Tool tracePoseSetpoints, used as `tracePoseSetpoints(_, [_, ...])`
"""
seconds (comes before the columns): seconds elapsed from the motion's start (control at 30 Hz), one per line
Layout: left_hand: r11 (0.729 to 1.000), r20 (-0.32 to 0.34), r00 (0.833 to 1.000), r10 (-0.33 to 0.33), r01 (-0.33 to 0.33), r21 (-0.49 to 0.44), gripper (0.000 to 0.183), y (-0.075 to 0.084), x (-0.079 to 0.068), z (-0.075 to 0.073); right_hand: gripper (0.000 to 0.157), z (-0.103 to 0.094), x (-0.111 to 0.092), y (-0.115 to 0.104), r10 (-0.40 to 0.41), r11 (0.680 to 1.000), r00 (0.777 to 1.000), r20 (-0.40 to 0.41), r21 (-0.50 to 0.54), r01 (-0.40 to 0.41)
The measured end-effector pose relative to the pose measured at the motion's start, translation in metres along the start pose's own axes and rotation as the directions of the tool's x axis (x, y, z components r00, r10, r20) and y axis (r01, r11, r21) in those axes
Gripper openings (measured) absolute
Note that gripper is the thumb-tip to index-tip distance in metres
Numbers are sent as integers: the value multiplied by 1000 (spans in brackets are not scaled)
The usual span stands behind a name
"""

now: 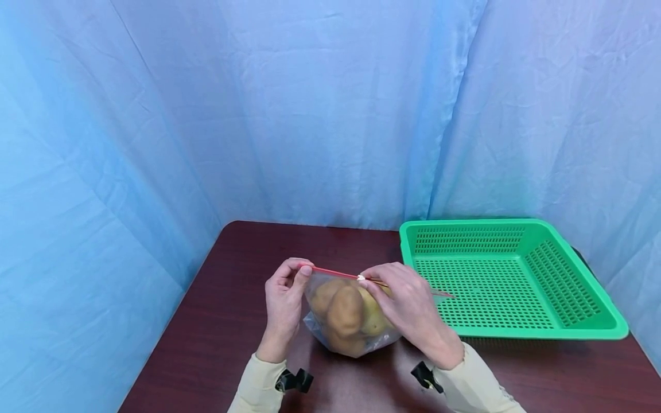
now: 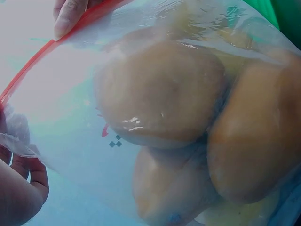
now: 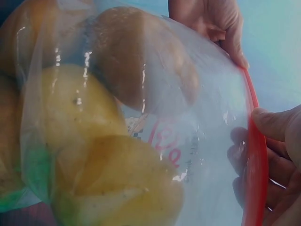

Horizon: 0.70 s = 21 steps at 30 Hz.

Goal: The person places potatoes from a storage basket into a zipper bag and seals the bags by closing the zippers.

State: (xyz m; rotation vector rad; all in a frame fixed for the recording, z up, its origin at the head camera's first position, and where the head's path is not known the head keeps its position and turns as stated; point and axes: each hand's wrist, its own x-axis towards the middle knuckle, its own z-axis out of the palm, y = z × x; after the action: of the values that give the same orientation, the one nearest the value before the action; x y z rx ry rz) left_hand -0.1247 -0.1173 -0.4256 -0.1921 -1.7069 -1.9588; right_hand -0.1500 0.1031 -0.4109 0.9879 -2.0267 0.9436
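A clear zip bag (image 1: 356, 348) with a red zip strip (image 1: 333, 272) holds several potatoes (image 1: 345, 312), some brown and some yellower. It rests on the table with its mouth edge raised. My left hand (image 1: 284, 304) pinches the left end of the strip between thumb and fingers. Farther right along it, my right hand (image 1: 413, 301) grips the strip at a small white slider (image 1: 361, 278). In the right wrist view, the right thumb (image 3: 273, 123) presses the red edge, with fingers behind the film. Red print (image 3: 164, 143) shows on the bag.
A green perforated basket (image 1: 513, 332) stands on the right of the dark red-brown table (image 1: 206, 344), just beside my right hand. The bag's right corner reaches over the basket's near-left side. Blue curtains (image 1: 320, 115) hang behind and along both sides.
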Motion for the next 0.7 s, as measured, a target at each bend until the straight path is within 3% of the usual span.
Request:
tracePoseSetpoints(0.23, [1000, 4, 1000, -6, 6, 1, 10, 1, 0, 1, 29, -5, -3, 4, -1, 1000, 1000, 7, -1, 1])
tracePoseSetpoints(0.47, [1000, 6, 1000, -9, 9, -11, 11, -1, 0, 3, 23, -10, -6, 6, -6, 1000, 1000, -4, -6, 6])
tracePoseSetpoints(0.7, [1000, -13, 1000, -7, 7, -26, 14, -1, -1, 1, 29, -13, -10, 7, 3, 1000, 1000, 7, -13, -3])
